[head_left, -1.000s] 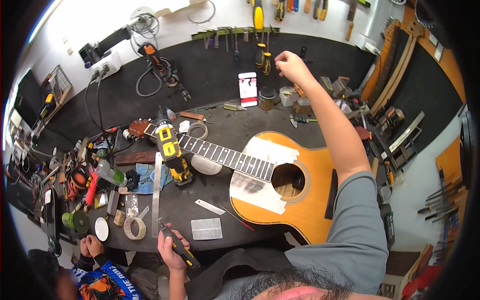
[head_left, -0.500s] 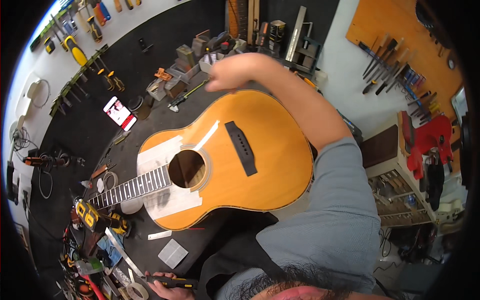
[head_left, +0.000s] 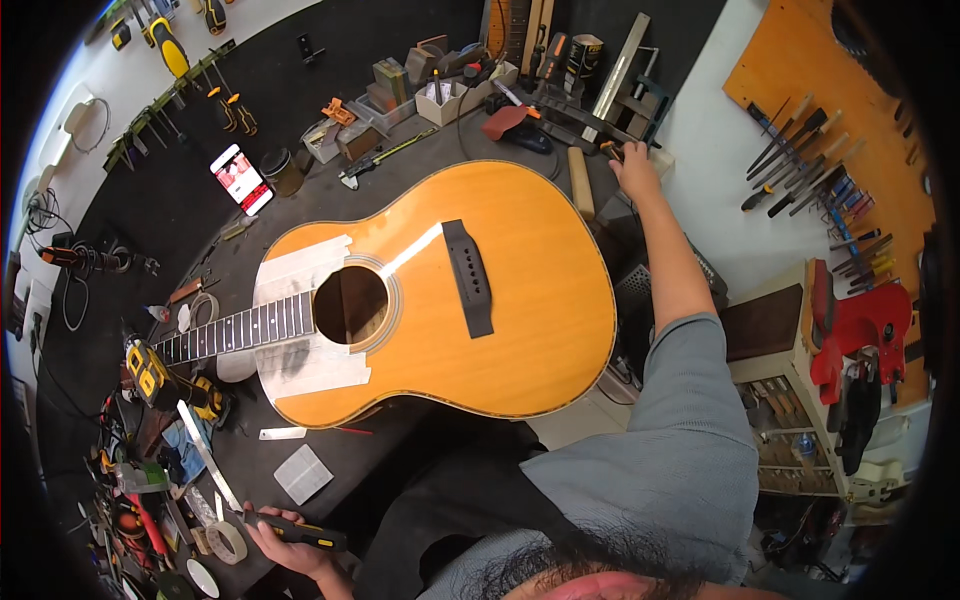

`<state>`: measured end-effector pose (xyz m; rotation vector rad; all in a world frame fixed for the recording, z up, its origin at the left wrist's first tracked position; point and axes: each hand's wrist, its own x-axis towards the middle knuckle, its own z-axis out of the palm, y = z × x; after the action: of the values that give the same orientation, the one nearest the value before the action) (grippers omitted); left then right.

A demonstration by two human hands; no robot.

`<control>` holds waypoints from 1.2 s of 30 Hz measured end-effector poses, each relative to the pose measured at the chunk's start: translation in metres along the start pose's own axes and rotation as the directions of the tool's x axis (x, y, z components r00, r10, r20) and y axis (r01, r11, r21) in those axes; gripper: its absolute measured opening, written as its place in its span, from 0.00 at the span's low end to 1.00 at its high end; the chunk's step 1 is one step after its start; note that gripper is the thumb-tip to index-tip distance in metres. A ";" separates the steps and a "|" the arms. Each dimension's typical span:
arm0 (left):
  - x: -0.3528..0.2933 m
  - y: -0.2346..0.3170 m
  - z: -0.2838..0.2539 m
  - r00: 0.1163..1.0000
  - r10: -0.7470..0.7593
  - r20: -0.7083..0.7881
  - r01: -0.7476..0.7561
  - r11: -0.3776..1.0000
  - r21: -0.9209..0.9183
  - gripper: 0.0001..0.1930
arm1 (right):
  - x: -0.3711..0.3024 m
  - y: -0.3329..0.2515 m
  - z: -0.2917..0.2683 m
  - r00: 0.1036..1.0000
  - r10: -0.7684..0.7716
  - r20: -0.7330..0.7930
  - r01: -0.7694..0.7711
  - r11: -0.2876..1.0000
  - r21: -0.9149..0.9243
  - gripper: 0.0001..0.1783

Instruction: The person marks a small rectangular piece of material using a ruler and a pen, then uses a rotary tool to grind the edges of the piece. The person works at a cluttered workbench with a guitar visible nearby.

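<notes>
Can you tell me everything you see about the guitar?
The acoustic guitar lies face up on the dark workbench, its fretted neck pointing left. Its glossy top looks like honey-coloured wood, with a round soundhole and a black bridge with holes. No strings show. Whitish strips flank the neck. A yellow drill overlaps the neck's far end in view. Neither the left hand nor the right hand touches it.

An instrument workshop, shown by the guitar (head_left: pixel 420 322) and wall-hung tools (head_left: pixel 172 52).
</notes>
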<state>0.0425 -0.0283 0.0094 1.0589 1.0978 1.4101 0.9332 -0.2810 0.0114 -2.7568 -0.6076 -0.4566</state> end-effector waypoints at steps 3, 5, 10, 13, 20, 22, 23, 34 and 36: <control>-0.002 0.002 -0.003 1.000 0.018 0.000 -0.018 1.000 0.016 0.31 | -0.008 -0.005 -0.007 0.978 -0.192 -0.077 0.190 0.981 -0.029 0.28; -0.004 0.003 -0.003 0.999 0.030 -0.018 -0.029 1.000 0.008 0.31 | -0.015 -0.007 -0.021 0.989 -0.148 -0.010 0.147 0.986 -0.077 0.24; -0.001 -0.007 -0.009 1.000 -0.005 0.028 0.006 0.999 -0.043 0.30 | -0.048 0.031 -0.043 0.999 0.028 0.029 -0.031 0.996 0.081 0.24; 0.000 -0.008 -0.017 1.000 -0.012 -0.012 0.010 0.997 -0.082 0.28 | -0.076 0.024 -0.059 0.922 0.235 0.307 -0.386 0.592 0.707 0.29; 0.001 0.025 0.003 0.992 0.056 0.112 -0.057 0.998 0.006 0.27 | -0.204 -0.060 -0.193 0.978 -0.059 0.200 -0.208 -0.201 0.957 0.21; 0.000 0.030 0.012 0.962 0.134 0.237 -0.146 0.989 0.036 0.29 | -0.235 -0.100 -0.238 0.957 -0.278 0.088 -0.168 -0.278 0.946 0.25; -0.002 0.039 0.018 0.950 0.157 0.271 -0.173 0.984 0.037 0.30 | -0.248 -0.115 -0.249 0.923 -0.365 0.123 -0.228 -0.260 0.939 0.26; -0.054 0.104 -0.022 0.731 -0.289 0.618 0.450 0.885 -0.118 0.34 | -0.465 -0.368 -0.182 0.065 -0.863 0.501 -0.478 0.414 0.774 0.20; -0.065 0.100 -0.041 0.700 -0.316 0.640 0.526 0.835 -0.163 0.32 | -0.489 -0.380 -0.152 0.017 -0.897 0.441 -0.428 0.392 0.814 0.20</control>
<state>-0.0106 -0.1032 0.0958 0.8286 0.5522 0.7545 0.3056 -0.1753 0.0504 -1.2051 -1.2801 1.5993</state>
